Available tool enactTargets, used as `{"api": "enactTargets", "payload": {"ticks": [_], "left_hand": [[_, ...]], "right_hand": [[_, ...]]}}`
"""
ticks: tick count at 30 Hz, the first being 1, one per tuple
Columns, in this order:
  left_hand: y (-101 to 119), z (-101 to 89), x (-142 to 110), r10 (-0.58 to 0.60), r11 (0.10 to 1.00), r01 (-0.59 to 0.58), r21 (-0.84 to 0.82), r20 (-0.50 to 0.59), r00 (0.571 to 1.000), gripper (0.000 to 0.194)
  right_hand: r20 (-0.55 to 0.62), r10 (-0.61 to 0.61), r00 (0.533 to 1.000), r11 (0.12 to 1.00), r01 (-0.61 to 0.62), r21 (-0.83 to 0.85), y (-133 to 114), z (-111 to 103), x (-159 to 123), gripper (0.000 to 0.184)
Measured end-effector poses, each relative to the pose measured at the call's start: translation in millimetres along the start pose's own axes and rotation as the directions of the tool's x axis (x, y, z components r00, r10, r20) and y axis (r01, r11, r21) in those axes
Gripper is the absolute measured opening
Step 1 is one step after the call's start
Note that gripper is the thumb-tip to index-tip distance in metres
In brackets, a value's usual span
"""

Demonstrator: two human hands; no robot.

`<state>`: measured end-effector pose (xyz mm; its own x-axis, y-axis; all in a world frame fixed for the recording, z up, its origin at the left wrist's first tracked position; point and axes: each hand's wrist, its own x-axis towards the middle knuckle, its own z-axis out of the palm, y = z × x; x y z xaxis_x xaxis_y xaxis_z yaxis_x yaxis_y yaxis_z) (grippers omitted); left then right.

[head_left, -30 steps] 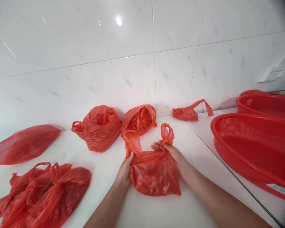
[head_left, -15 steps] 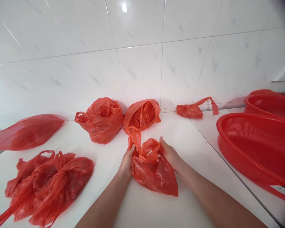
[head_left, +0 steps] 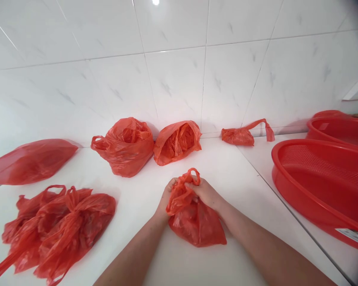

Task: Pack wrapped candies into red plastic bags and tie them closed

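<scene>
A red plastic bag (head_left: 197,226) lies on the white counter (head_left: 226,174) in front of me. Both hands meet at its top, where the handles are gathered into a bunch. My left hand (head_left: 164,200) is closed on the left side of the bunched handles. My right hand (head_left: 205,193) is closed over them from the right, fingers curled round the plastic. The bag's body spreads out below my hands toward me.
Several more red bags lie around: a tied heap (head_left: 56,228) at the near left, a long one (head_left: 30,161) at the far left, two open ones (head_left: 125,145) (head_left: 177,142) by the tiled wall, a small knotted one (head_left: 238,136). Red plastic baskets (head_left: 322,182) stand on the right.
The two handles stood apart a second ago; my hands have drawn them together and now clench them in one bunch above the bag.
</scene>
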<state>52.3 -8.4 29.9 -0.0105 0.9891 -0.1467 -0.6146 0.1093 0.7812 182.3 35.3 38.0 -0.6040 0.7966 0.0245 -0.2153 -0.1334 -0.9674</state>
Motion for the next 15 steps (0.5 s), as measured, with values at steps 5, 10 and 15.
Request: {"api": "enactTargets", "payload": {"ticks": [5,10,15], "left_hand": [[4,4.5,-11,0.08,0.974,-0.099,0.203,0.099,0.992,0.059],[6,4.7,-16,0.173,0.923,-0.216,0.319,0.159,0.972,0.081],[3,3.2,-11,0.127,0.936,-0.17,0.309,0.155,0.98,0.06]], "right_hand": [[-0.085,0.081,0.993,0.989,-0.069,0.128,7,-11,5,0.035],[-0.137,0.115,0.984,0.991,-0.105,0.082,5,-9,4,0.029],[-0.114,0.056,0.992,0.997,-0.061,-0.042,5,-5,2,0.026]]}}
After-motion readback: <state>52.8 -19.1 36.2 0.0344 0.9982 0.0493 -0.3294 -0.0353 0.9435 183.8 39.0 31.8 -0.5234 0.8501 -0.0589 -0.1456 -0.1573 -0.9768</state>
